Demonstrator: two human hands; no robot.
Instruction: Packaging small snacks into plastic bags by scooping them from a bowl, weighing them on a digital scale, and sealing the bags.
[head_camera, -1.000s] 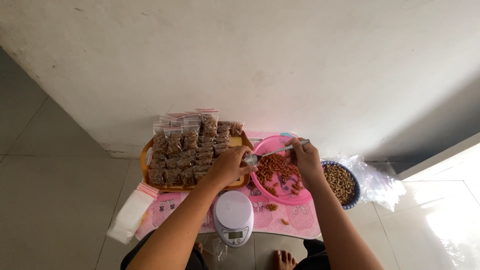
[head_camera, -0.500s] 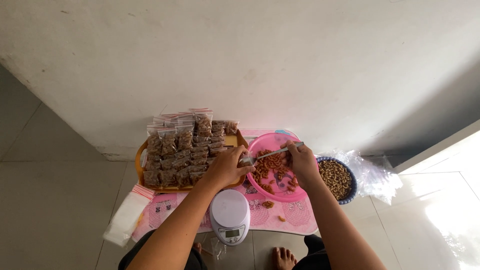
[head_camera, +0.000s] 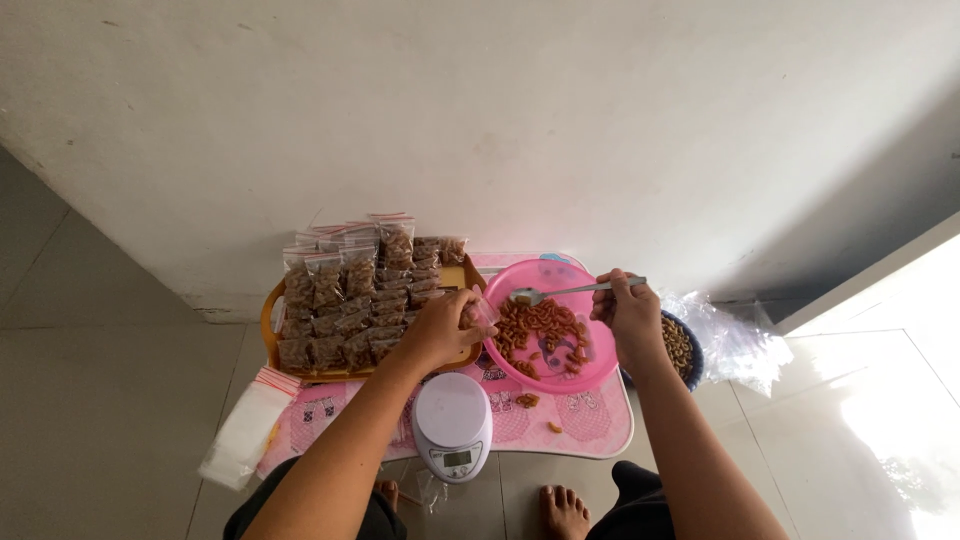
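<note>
Feet: bare toes (head_camera: 564, 508) show nearest the camera, below both forearms.
Kitchen scale: a round white digital scale (head_camera: 453, 424) sits on the near edge of the small pink table (head_camera: 600, 425), just below the left hand.
Empty bags: a stack of clear zip bags with red strips (head_camera: 244, 432) lies well to the left of the left forearm.
Spilled pieces: a few orange snack bits (head_camera: 527, 400) lie on the table between the two arms.
Left hand: the left hand (head_camera: 442, 327) is closed around a small clear plastic bag (head_camera: 481, 313), pinching it at the left rim of the pink plate.
Pink plate: the round pink plate (head_camera: 592, 362) lies between the hands and holds a heap of orange curly snacks (head_camera: 545, 330).
Right hand: the right hand (head_camera: 628, 305) grips the handle of a metal spoon (head_camera: 573, 291); the bowl of the spoon points toward the left hand and hovers over the far part of the plate.
Blue bowl: a dark blue bowl of brown snacks (head_camera: 684, 349) sits just right of the right wrist, partly hidden by it.
Crumpled plastic: loose clear plastic (head_camera: 740, 340) lies beyond the bowl, further right.
Orange tray: an orange tray (head_camera: 268, 322) left of and beyond the left hand carries rows of filled snack bags (head_camera: 345, 295).
</note>
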